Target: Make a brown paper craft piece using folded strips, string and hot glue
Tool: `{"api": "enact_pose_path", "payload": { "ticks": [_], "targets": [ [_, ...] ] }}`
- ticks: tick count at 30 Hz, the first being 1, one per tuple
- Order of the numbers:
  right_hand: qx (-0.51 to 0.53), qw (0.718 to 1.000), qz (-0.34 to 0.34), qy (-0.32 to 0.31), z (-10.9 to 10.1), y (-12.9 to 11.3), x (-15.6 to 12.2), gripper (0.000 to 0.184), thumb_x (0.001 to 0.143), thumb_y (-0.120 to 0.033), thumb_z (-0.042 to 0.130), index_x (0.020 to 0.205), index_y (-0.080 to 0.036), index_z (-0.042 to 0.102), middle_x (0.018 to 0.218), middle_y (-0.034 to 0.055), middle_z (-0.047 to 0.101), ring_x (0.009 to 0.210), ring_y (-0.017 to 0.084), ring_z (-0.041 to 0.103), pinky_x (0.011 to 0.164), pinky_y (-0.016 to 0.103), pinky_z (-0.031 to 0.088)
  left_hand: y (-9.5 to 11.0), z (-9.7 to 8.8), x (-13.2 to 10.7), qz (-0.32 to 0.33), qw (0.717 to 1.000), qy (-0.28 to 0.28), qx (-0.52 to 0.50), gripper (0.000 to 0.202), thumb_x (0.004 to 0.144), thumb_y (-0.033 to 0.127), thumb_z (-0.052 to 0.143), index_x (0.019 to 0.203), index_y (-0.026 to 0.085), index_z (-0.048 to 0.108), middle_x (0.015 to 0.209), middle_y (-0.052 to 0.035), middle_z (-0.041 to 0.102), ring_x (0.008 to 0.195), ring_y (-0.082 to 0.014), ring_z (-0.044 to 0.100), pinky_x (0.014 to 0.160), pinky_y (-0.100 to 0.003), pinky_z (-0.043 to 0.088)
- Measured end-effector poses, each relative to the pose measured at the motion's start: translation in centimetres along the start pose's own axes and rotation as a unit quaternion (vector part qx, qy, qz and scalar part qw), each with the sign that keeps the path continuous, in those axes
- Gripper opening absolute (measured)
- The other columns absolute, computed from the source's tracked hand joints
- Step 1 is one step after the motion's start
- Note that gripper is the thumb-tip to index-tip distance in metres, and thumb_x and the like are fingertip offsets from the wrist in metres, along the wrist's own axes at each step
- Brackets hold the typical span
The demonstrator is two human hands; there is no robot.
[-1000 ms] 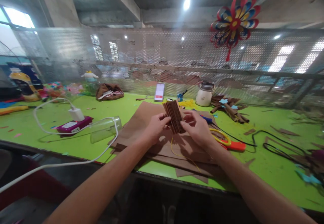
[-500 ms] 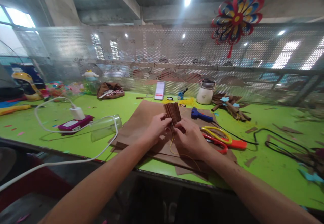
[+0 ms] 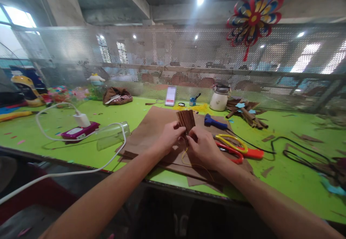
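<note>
left hand (image 3: 171,136) and right hand (image 3: 202,144) both pinch the lower end of a pleated brown bundle (image 3: 186,119), mid-scene above brown sheets (image 3: 152,125); a blue corded tool (image 3: 215,122) lies to the right.

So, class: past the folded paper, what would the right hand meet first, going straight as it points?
Probably the left hand, just across the folded paper from it; exact depth is unclear.

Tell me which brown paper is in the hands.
The small pleated piece, held by the left hand and right hand. The flat sheets lie on the table below; the rolled scraps sit beside the white jar.
</note>
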State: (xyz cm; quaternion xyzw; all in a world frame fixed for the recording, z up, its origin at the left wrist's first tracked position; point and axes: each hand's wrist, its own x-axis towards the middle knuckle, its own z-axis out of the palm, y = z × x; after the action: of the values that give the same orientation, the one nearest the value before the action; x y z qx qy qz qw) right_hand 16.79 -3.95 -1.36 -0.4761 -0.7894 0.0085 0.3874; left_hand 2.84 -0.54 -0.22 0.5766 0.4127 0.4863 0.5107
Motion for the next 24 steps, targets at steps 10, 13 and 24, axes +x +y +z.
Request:
{"api": "enact_pose_path", "payload": {
  "ticks": [10,13,24],
  "targets": [
    [-0.006,1.000,-0.012,0.016,0.0,-0.7,-0.1,0.014,0.089,-0.022,0.036,0.078,-0.019,0.045,0.070,0.0022,0.053,0.062,0.015,0.048,0.058,0.026,0.033,0.0,-0.4,0.1,-0.065,0.993,0.006,-0.093,0.002,0.067,0.015,0.054,0.067,0.013,0.052,0.058,0.0003,0.054,0.047,-0.0075,0.050,0.044,-0.018,0.038],
    [0.018,1.000,-0.005,0.006,0.2,-0.2,0.0,0.014,0.087,-0.023,0.041,0.076,-0.019,0.048,0.070,0.0018,0.056,0.063,0.015,0.050,0.059,0.025,0.034,-0.1,-0.2,0.0,-0.050,0.996,0.002,-0.071,0.005,0.067,0.016,0.056,0.070,0.013,0.053,0.059,0.0005,0.054,0.048,-0.0078,0.051,0.046,-0.019,0.039],
    [0.015,1.000,0.019,-0.002,0.1,0.0,0.1,0.011,0.084,-0.019,0.047,0.074,-0.018,0.052,0.071,0.0024,0.058,0.065,0.015,0.051,0.061,0.026,0.034,-0.1,0.2,-0.2,0.032,0.996,0.007,0.088,0.015,0.067,0.025,0.058,0.076,0.013,0.058,0.065,-0.0008,0.058,0.054,-0.0101,0.051,0.051,-0.021,0.040]
  ]
}}
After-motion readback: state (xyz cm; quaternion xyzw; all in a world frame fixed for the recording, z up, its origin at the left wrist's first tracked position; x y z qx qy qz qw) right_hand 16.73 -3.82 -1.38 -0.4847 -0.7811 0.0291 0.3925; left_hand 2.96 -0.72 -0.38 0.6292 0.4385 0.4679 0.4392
